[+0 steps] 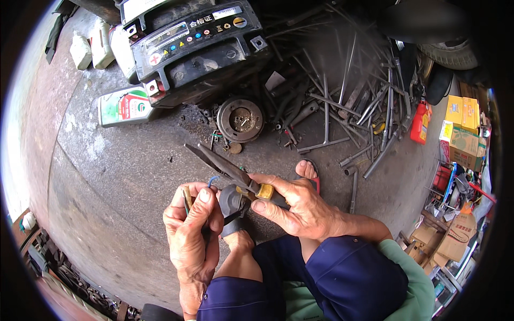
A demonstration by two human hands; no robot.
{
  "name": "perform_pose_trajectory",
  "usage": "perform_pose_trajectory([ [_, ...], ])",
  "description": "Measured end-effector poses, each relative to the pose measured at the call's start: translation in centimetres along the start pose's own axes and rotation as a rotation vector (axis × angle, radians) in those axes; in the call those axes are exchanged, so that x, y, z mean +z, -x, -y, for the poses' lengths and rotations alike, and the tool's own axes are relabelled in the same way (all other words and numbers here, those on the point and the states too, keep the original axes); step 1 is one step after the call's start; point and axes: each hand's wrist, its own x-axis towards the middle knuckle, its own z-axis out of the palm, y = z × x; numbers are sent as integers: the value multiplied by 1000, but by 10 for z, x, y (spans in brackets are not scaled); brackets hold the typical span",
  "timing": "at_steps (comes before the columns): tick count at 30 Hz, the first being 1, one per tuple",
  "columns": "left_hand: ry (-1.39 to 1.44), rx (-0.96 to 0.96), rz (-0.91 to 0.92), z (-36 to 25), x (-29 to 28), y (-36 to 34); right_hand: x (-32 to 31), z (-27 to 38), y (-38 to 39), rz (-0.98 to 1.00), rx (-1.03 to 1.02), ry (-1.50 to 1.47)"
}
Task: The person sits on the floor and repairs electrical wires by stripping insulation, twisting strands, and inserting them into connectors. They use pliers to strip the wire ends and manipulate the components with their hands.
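Two bare hands hold a blue wire [213,180] and a dark scissors-like tool [224,166] near each other, at the centre of the frame.

The main risk, I judge, is that the blades nip the left thumb, because the wire shows only as a short end just beside them; a loose pinch could also let this wire slip. The left hand [191,227], left of centre, has its fingers curled in and pinches the wire by thumb and forefinger, with a slender tan piece [186,196] beside; what its palm contains, I cannot tell. The right hand [309,209], right of centre, is folded around the tool's yellow-marked handle, thumb below, while the blade tips stand slightly parted toward the upper left.
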Motion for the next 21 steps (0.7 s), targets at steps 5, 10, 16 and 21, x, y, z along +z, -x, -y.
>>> perform_pose_trajectory([
  [5, -88, 65, -33, 2, 5, 3, 2, 2, -2, 0, -126, 258],
  [10, -210, 166, -62, 2, 6, 6, 3, 3, -2, 2, -175, 328],
  [16, -206, 195, -159, 0, 8, 7, 8, 2, 0, -85, -144, 387],
  [21, -204, 199, -137, 2, 4, 6, 10, 3, -1, -86, -166, 487],
])
